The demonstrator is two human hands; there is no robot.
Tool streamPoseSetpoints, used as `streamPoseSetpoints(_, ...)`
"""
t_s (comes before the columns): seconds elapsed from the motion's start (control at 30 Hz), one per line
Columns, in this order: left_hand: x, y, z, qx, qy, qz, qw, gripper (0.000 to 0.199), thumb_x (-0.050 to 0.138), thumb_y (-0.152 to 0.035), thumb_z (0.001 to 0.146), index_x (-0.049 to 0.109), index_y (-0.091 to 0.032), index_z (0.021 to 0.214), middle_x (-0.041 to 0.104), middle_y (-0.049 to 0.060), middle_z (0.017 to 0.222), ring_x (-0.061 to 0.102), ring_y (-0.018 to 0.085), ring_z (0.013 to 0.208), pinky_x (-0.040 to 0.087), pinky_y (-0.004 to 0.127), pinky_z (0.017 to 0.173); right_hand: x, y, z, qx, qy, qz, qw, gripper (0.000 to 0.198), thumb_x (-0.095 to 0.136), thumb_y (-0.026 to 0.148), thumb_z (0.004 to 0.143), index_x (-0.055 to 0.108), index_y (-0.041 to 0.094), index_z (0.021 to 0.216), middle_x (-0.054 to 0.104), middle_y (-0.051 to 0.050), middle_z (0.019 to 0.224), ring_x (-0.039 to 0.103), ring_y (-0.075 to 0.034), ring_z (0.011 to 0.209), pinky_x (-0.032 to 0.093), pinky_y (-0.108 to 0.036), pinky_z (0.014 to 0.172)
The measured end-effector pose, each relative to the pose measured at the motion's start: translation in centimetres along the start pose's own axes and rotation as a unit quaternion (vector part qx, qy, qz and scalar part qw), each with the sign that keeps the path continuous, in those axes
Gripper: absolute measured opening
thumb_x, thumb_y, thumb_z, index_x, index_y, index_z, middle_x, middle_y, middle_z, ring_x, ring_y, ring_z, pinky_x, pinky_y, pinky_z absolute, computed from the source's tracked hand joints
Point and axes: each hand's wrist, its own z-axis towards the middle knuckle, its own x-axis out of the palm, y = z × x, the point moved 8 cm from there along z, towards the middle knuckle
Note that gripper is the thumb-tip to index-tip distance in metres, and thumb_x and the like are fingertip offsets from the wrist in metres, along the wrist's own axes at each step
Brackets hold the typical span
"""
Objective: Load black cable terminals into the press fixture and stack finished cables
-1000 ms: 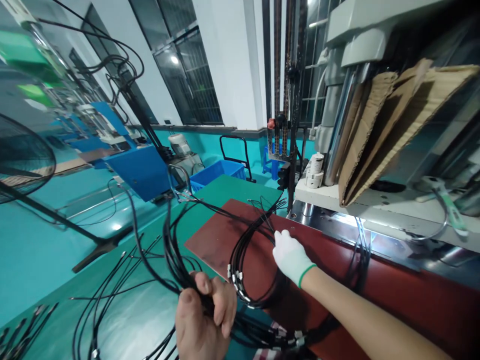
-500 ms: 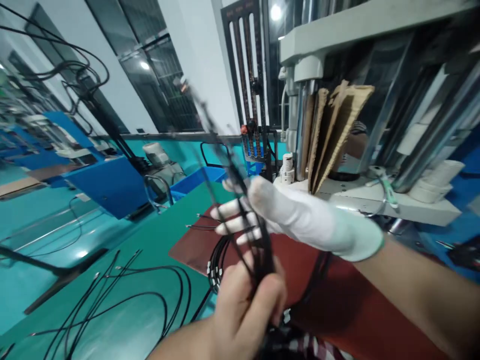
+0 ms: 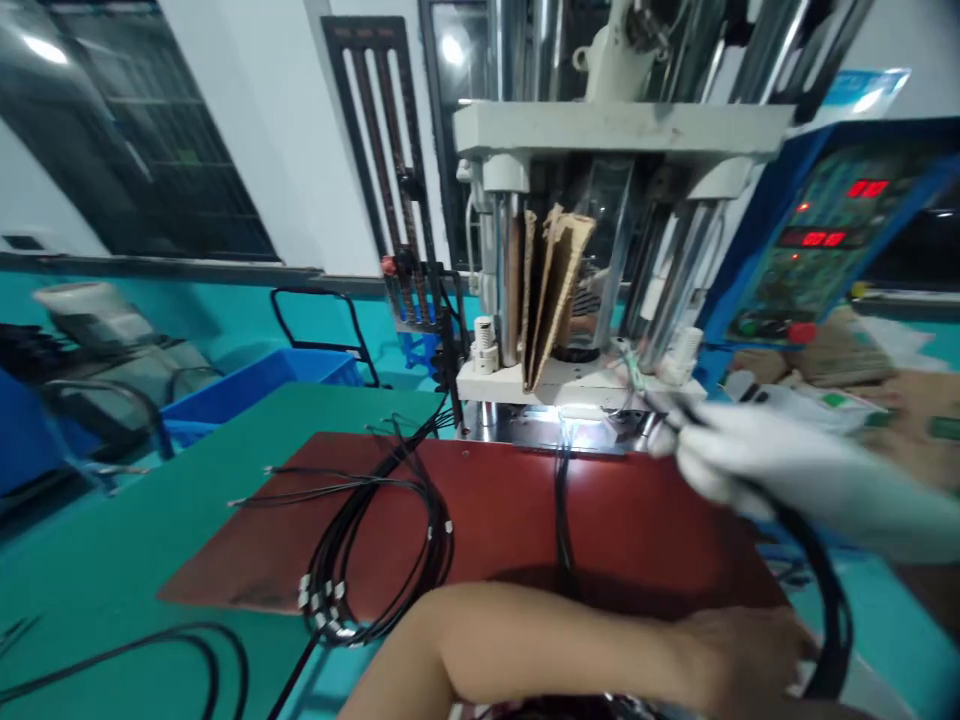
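My right hand (image 3: 720,450), in a white glove and blurred, is closed around a bundle of black cables (image 3: 825,600) to the right of the press. The bundle bends down from the glove towards the lower right. My left forearm reaches across the front to the right. There my bare left hand (image 3: 742,650), dark and smeared, is closed at the lower part of the same bundle; its fingers are partly hidden. A coil of black cables (image 3: 435,500) with pale metal ends lies on the red-brown mat (image 3: 495,490). Other black cables (image 3: 562,500) run from the lit press bed towards me.
The press (image 3: 622,130) stands behind the mat, with folded cardboard (image 3: 555,290) between its columns. A control box (image 3: 825,240) with red digits is at right. More cables (image 3: 210,650) lie on the green table (image 3: 97,560). A blue bin (image 3: 262,390) is at back left.
Both hands have moved right with the cable bundle, from in front of me to beside the press. The view has turned right, bringing the control box into sight.
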Motion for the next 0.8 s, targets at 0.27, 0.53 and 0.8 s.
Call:
streamPoseSetpoints(0.27,-15.0,8.6,-8.8,0.018,-0.319,-0.312,0.895,0.065,0.066,-0.06,0.078,0.049,-0.016,0.123,0.057,0.012,0.116,0.056,0.021,0.104,0.044,0.032,0.086,9.0,-14.8,-0.4,0.134,0.151,0.153,0.967,0.039,0.05,0.048,0.089,0.052,0.01,0.097,0.069,-0.01,0.078,0.054,-0.007,0.045,0.038,-0.016,0.043)
streamPoseSetpoints(0.53,-16.3,6.5,-3.9,0.088,-0.228,-0.393,0.886,0.066,0.051,-0.065,0.086,0.063,-0.005,0.111,0.065,0.019,0.11,0.062,0.024,0.1,0.043,0.035,0.093,11.6,-11.8,1.9,0.19,0.202,0.299,0.913,0.039,0.057,0.042,0.085,0.055,0.008,0.102,0.068,-0.014,0.093,0.064,-0.01,0.061,0.049,-0.016,0.053)
streamPoseSetpoints(0.8,-19.3,8.8,-6.3,0.039,-0.299,-0.205,0.931,0.052,0.033,-0.052,0.097,0.06,-0.009,0.108,0.065,0.013,0.1,0.061,0.021,0.092,0.047,0.033,0.081,13.2,-13.8,4.3,0.209,0.117,0.426,0.873,0.035,0.069,0.037,0.078,0.057,0.009,0.096,0.064,-0.008,0.086,0.063,-0.009,0.073,0.051,-0.016,0.065)
